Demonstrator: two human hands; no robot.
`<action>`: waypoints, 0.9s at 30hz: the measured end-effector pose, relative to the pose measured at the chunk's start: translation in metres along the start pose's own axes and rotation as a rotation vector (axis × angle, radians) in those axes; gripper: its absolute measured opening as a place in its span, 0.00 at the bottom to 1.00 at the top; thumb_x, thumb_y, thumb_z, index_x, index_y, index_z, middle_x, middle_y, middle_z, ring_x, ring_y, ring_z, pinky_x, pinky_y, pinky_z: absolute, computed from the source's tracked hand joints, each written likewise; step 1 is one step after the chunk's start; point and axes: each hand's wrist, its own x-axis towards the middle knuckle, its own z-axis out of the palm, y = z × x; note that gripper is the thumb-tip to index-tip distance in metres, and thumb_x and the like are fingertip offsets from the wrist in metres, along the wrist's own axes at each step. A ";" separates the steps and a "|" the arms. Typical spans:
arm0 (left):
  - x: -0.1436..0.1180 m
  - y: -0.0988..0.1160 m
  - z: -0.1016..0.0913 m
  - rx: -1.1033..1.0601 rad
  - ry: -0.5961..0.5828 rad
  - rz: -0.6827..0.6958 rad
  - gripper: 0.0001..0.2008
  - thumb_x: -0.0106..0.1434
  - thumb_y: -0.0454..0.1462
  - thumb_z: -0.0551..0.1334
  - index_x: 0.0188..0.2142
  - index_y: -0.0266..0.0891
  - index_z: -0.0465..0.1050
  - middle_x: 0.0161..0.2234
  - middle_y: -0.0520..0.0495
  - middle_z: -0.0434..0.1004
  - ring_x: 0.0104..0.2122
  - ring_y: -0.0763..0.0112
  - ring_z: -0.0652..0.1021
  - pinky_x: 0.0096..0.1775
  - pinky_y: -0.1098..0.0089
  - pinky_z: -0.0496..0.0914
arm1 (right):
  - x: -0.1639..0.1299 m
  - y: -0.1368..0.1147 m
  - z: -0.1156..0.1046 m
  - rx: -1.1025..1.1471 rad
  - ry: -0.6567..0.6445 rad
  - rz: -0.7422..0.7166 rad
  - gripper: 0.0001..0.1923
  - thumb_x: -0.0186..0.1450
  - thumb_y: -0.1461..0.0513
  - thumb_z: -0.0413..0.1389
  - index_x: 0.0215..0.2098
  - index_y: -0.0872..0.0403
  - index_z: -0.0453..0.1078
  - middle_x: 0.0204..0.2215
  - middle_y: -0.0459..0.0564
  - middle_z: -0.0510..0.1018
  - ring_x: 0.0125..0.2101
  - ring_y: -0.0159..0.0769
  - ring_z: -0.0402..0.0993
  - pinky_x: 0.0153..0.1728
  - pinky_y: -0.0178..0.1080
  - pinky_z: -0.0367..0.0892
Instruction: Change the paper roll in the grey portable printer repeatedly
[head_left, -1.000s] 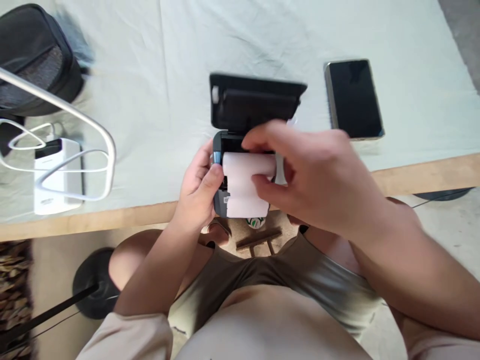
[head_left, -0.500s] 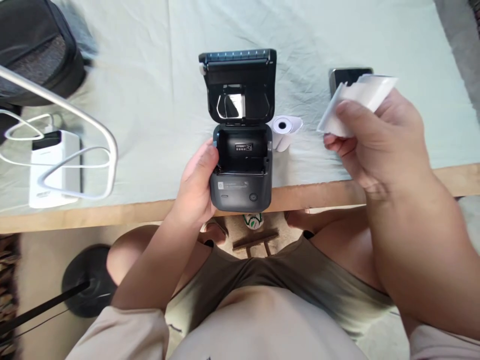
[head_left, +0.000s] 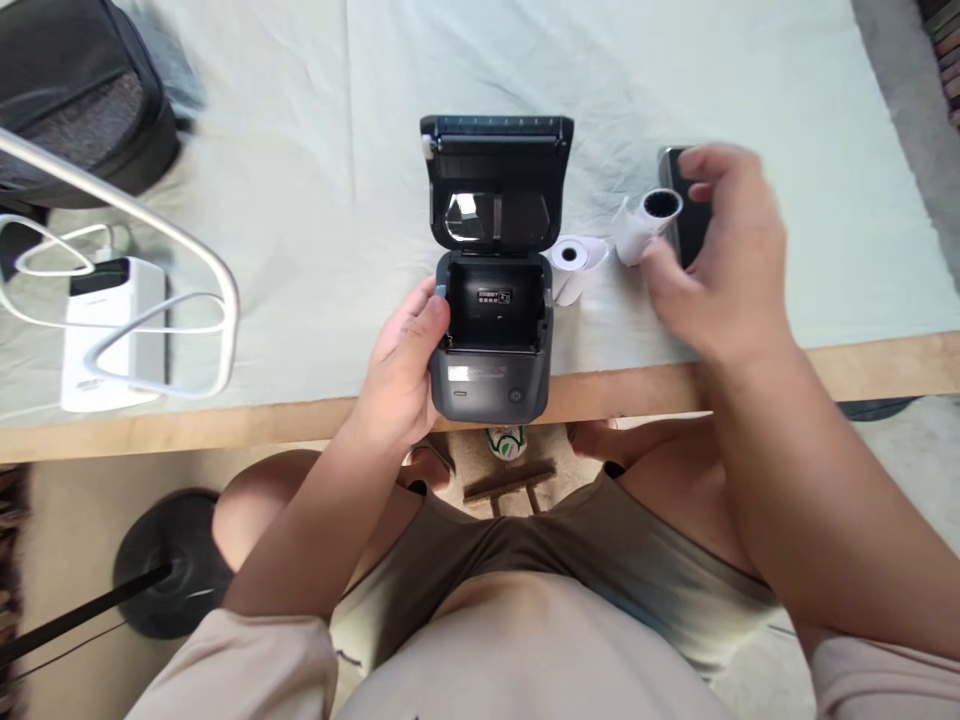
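Black printer (head_left: 491, 375), head view: sits over the wooden edge (head_left: 225, 425) on the near side; cannot tell whether resting on it or held just above.
Lid (head_left: 499, 165): swung wide open, hinged on the far side, inner face towards camera, clear window low in it.
Compartment (head_left: 487, 325): open to view, small printed label on the inside.
Left hand (head_left: 401, 365): clamped on the printer's left side, thumb over the top rim, other fingers partly hidden behind.
Right hand (head_left: 731, 255): well right of the printer, slightly blurred; thumb and fingers spread apart, close around the right of the wide-cored roll (head_left: 634, 238); cannot tell whether thumb touches.
Wide-cored roll: white, tilted, between printer and right hand, overlapping the phone's left edge in view.
Narrow-cored roll (head_left: 568, 287): white, just beside the printer's right, cored end towards camera, loose flap out to the right.
Phone (head_left: 696, 222): lies on the pale green cloth (head_left: 300, 150), partly hidden by right hand.
White box (head_left: 146, 345): on cloth at left, dark top, white cable (head_left: 230, 315) looping across.
Black case (head_left: 75, 100): far left corner, cut off by frame.
Round black base (head_left: 195, 540): on floor at left.
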 end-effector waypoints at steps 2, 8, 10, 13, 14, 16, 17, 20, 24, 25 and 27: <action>-0.002 0.002 0.004 -0.027 0.003 0.021 0.24 0.60 0.59 0.77 0.47 0.50 0.86 0.47 0.49 0.87 0.45 0.60 0.83 0.40 0.62 0.83 | -0.009 -0.013 0.000 0.025 0.127 -0.191 0.28 0.64 0.61 0.60 0.62 0.53 0.70 0.57 0.63 0.78 0.53 0.47 0.79 0.55 0.51 0.77; -0.004 0.003 0.007 -0.017 -0.034 0.091 0.24 0.69 0.57 0.73 0.51 0.41 0.82 0.48 0.46 0.86 0.45 0.65 0.86 0.43 0.70 0.82 | -0.027 -0.046 0.028 -0.058 -0.042 -0.222 0.25 0.70 0.54 0.60 0.64 0.51 0.73 0.53 0.58 0.81 0.45 0.45 0.80 0.38 0.42 0.72; -0.004 0.002 0.005 -0.002 -0.050 0.100 0.24 0.70 0.58 0.72 0.50 0.42 0.81 0.47 0.45 0.86 0.45 0.64 0.87 0.42 0.69 0.81 | -0.024 -0.046 0.036 -0.032 -0.097 -0.207 0.24 0.71 0.57 0.57 0.64 0.49 0.73 0.50 0.55 0.82 0.43 0.43 0.79 0.40 0.43 0.73; -0.003 0.001 0.004 -0.031 -0.047 0.090 0.23 0.69 0.57 0.73 0.49 0.42 0.81 0.46 0.46 0.86 0.43 0.65 0.86 0.41 0.69 0.81 | -0.017 -0.041 0.038 0.072 -0.060 -0.219 0.26 0.71 0.60 0.55 0.67 0.48 0.70 0.48 0.53 0.82 0.43 0.40 0.79 0.45 0.43 0.75; -0.003 0.001 0.004 -0.054 -0.044 0.086 0.23 0.68 0.56 0.75 0.48 0.42 0.82 0.46 0.47 0.86 0.42 0.67 0.86 0.40 0.70 0.82 | -0.015 -0.039 0.035 0.119 -0.025 -0.215 0.29 0.70 0.61 0.57 0.69 0.48 0.67 0.47 0.52 0.82 0.42 0.38 0.79 0.44 0.42 0.75; -0.004 0.001 0.005 -0.105 -0.040 0.072 0.22 0.66 0.55 0.77 0.48 0.42 0.83 0.45 0.49 0.87 0.40 0.70 0.85 0.39 0.73 0.82 | -0.011 -0.040 0.027 0.227 0.104 -0.215 0.32 0.68 0.61 0.60 0.69 0.51 0.63 0.44 0.50 0.80 0.37 0.33 0.76 0.40 0.39 0.73; -0.004 0.001 0.006 -0.126 -0.043 0.060 0.23 0.65 0.55 0.77 0.48 0.42 0.83 0.44 0.50 0.87 0.38 0.71 0.85 0.39 0.73 0.83 | -0.010 -0.042 0.022 0.283 0.201 -0.247 0.29 0.68 0.60 0.61 0.66 0.53 0.64 0.42 0.49 0.78 0.35 0.31 0.74 0.40 0.38 0.72; -0.005 0.001 0.007 -0.161 -0.073 0.029 0.25 0.65 0.55 0.78 0.51 0.42 0.82 0.44 0.50 0.87 0.37 0.72 0.86 0.38 0.74 0.83 | -0.013 -0.056 0.007 0.410 0.416 -0.394 0.18 0.67 0.56 0.64 0.51 0.53 0.67 0.42 0.48 0.73 0.38 0.29 0.72 0.44 0.38 0.73; -0.004 -0.002 0.007 -0.178 -0.119 0.073 0.25 0.65 0.52 0.80 0.53 0.43 0.78 0.43 0.52 0.87 0.38 0.73 0.86 0.38 0.75 0.83 | -0.028 -0.081 -0.003 0.360 0.213 -0.497 0.21 0.68 0.57 0.64 0.56 0.49 0.66 0.46 0.49 0.80 0.44 0.37 0.82 0.41 0.40 0.77; -0.004 -0.003 0.007 -0.170 -0.132 0.082 0.26 0.65 0.52 0.79 0.54 0.44 0.77 0.42 0.52 0.87 0.38 0.72 0.87 0.38 0.74 0.83 | -0.031 -0.086 -0.003 0.292 0.186 -0.542 0.20 0.69 0.60 0.63 0.57 0.49 0.66 0.46 0.48 0.83 0.44 0.37 0.83 0.40 0.41 0.77; -0.004 -0.005 0.006 -0.136 -0.153 0.095 0.28 0.67 0.54 0.77 0.57 0.45 0.73 0.43 0.51 0.87 0.40 0.69 0.88 0.38 0.72 0.83 | -0.035 -0.092 -0.002 0.150 0.186 -0.604 0.18 0.69 0.65 0.60 0.56 0.50 0.66 0.45 0.46 0.85 0.42 0.35 0.84 0.41 0.40 0.76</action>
